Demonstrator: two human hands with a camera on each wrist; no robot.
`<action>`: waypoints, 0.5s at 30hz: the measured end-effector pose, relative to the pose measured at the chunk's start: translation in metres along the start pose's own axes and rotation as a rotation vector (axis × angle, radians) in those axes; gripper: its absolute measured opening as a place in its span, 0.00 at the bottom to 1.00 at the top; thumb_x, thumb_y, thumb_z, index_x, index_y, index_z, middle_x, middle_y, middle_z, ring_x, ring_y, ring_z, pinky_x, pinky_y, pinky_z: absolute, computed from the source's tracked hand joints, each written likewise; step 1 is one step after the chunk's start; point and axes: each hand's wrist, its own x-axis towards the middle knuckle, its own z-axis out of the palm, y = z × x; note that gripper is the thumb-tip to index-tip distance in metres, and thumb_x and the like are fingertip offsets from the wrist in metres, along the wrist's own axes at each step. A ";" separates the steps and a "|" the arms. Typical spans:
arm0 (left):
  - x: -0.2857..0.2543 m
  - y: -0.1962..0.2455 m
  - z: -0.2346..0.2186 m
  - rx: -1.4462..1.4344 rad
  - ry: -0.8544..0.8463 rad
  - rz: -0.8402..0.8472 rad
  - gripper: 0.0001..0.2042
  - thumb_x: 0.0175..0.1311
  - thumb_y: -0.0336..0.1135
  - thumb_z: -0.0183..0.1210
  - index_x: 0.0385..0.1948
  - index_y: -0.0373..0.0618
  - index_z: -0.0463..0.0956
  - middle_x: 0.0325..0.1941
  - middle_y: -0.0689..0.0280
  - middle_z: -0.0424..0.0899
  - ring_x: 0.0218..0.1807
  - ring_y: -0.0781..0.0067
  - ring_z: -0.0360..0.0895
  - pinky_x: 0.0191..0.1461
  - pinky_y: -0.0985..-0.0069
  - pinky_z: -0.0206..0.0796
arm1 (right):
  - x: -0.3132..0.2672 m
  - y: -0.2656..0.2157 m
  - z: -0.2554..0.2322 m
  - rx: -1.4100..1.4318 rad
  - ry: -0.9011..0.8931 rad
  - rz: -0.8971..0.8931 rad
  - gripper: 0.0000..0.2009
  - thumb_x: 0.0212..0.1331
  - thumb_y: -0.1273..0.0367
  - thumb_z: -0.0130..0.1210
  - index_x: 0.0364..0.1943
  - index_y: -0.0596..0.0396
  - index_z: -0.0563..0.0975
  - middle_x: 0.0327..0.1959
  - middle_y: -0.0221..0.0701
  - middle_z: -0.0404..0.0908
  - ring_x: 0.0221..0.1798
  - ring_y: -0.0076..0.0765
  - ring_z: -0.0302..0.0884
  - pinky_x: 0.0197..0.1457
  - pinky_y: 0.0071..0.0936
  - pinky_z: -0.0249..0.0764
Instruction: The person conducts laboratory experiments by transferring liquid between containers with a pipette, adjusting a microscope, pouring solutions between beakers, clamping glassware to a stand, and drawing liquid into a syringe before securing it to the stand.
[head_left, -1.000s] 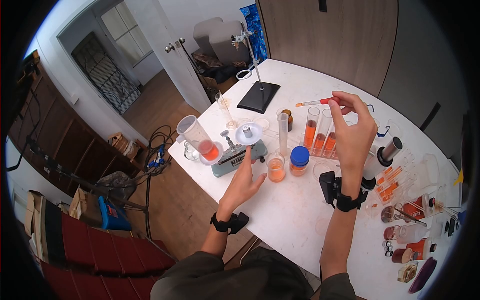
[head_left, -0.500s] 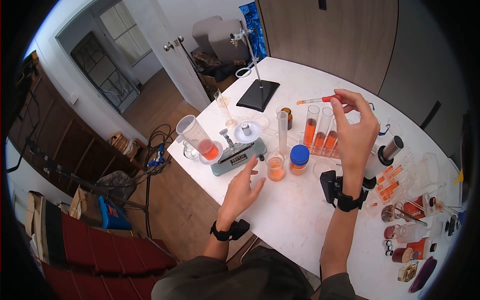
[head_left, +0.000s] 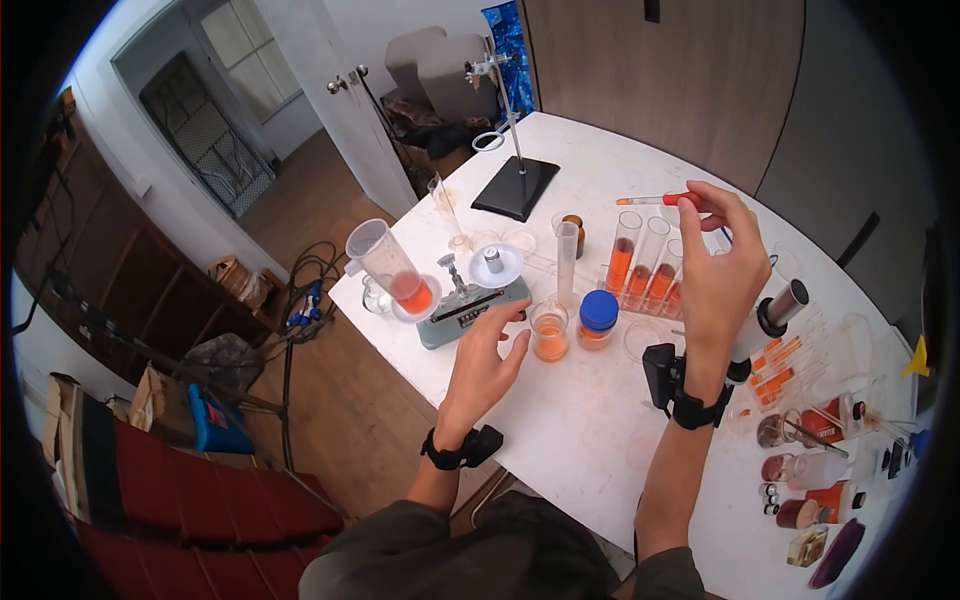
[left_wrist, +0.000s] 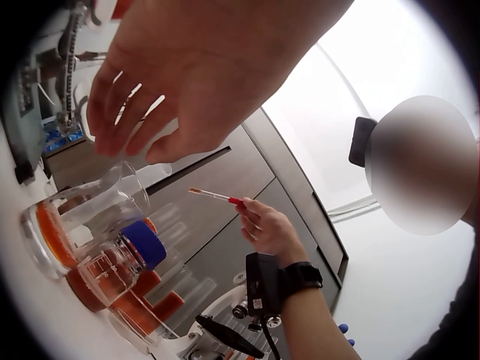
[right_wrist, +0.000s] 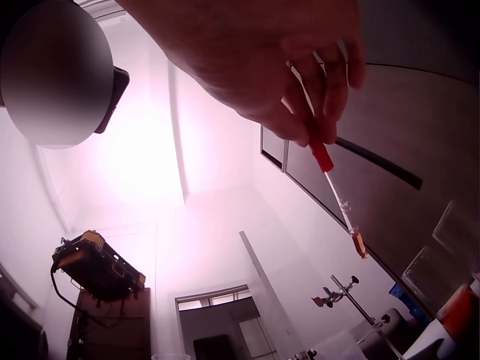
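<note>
Dropper: a thin see-through dropper (head_left: 640, 201) with a red squeezy end and orange stuff in its tip; it is up in the air, lying nearly flat, with its tip pointing left.
Right hand: the right hand (head_left: 722, 275) pinches the red end, close to the tall glass tubes of orange water (head_left: 650, 275).
Left hand: the left hand (head_left: 484, 370) is open, fingers loose, holding nothing; it is by the blue-green metal scale (head_left: 470, 318), but I can't tell if they touch.
Scale: one white dish has a clear plastic jug of orange water (head_left: 390, 270), the other a small silver weight (head_left: 492, 260).
Near the left fingers: a clear glass cup of orange water (head_left: 550, 335), just beside a blue-lidded jar (head_left: 598, 318).
Edge: the white counter (head_left: 580, 430) ends under the left arm.
Room: bare white top shows between both arms.
</note>
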 end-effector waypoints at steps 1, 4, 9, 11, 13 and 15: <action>0.002 0.002 0.000 -0.016 0.001 0.021 0.19 0.65 0.25 0.60 0.58 0.40 0.78 0.54 0.57 0.85 0.53 0.63 0.84 0.51 0.70 0.75 | 0.000 0.000 0.000 -0.024 -0.012 0.016 0.09 0.62 0.70 0.66 0.45 0.51 0.86 0.40 0.27 0.89 0.38 0.23 0.81 0.51 0.26 0.74; 0.008 0.006 0.000 -0.042 -0.010 0.049 0.19 0.65 0.25 0.60 0.58 0.40 0.78 0.55 0.56 0.84 0.54 0.63 0.83 0.53 0.70 0.75 | -0.001 -0.002 0.004 0.037 0.032 -0.007 0.08 0.58 0.74 0.66 0.42 0.52 0.86 0.35 0.28 0.87 0.35 0.25 0.78 0.46 0.28 0.73; 0.019 0.005 0.002 -0.051 -0.020 0.123 0.19 0.66 0.26 0.61 0.59 0.40 0.77 0.57 0.56 0.83 0.56 0.61 0.81 0.54 0.70 0.74 | 0.003 0.000 0.002 0.036 0.044 0.009 0.08 0.59 0.74 0.66 0.43 0.54 0.86 0.35 0.27 0.87 0.35 0.24 0.78 0.46 0.27 0.73; 0.025 0.005 0.004 -0.044 -0.017 0.149 0.18 0.66 0.27 0.60 0.58 0.40 0.77 0.57 0.55 0.82 0.57 0.60 0.80 0.55 0.70 0.74 | 0.004 -0.001 -0.001 0.074 0.036 0.023 0.08 0.60 0.74 0.65 0.44 0.55 0.85 0.35 0.27 0.87 0.35 0.23 0.78 0.47 0.26 0.73; 0.033 0.009 0.006 -0.074 -0.006 0.159 0.17 0.66 0.26 0.60 0.57 0.40 0.78 0.57 0.56 0.83 0.56 0.61 0.81 0.55 0.70 0.74 | 0.003 -0.007 -0.001 0.077 0.034 0.016 0.08 0.60 0.74 0.65 0.43 0.55 0.85 0.35 0.27 0.87 0.35 0.23 0.78 0.47 0.26 0.73; 0.039 0.010 0.005 -0.102 0.010 0.172 0.15 0.66 0.26 0.60 0.55 0.39 0.79 0.56 0.56 0.83 0.55 0.61 0.81 0.54 0.70 0.74 | 0.000 -0.013 0.001 0.083 0.033 0.005 0.08 0.60 0.74 0.65 0.43 0.55 0.85 0.35 0.28 0.87 0.35 0.23 0.78 0.48 0.26 0.73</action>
